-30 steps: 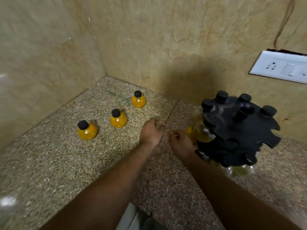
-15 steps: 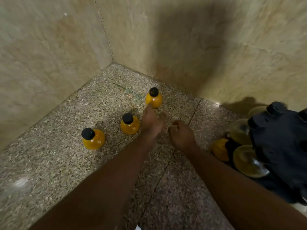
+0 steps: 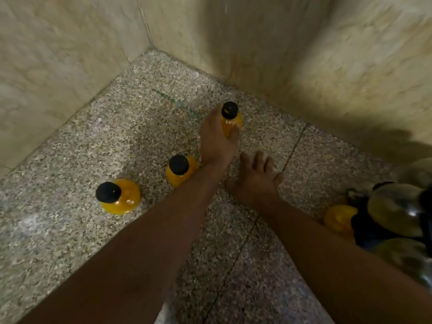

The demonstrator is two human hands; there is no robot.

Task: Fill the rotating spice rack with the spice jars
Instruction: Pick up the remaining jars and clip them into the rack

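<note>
The desk (image 3: 93, 141) is speckled stone, polished to a dull sheen. The walls (image 3: 58, 43) are smooth beige tile with a marbled, low-gloss face. The jars (image 3: 126, 202) are clear and glossy, glass or plastic unclear; their caps (image 3: 108, 192) are matt black. The rack (image 3: 364, 230) looks black plastic.

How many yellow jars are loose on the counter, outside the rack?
3. Far jar in the grip of the left hand; middle jar beside that forearm; near jar leftmost. Others may hide under it.
</note>
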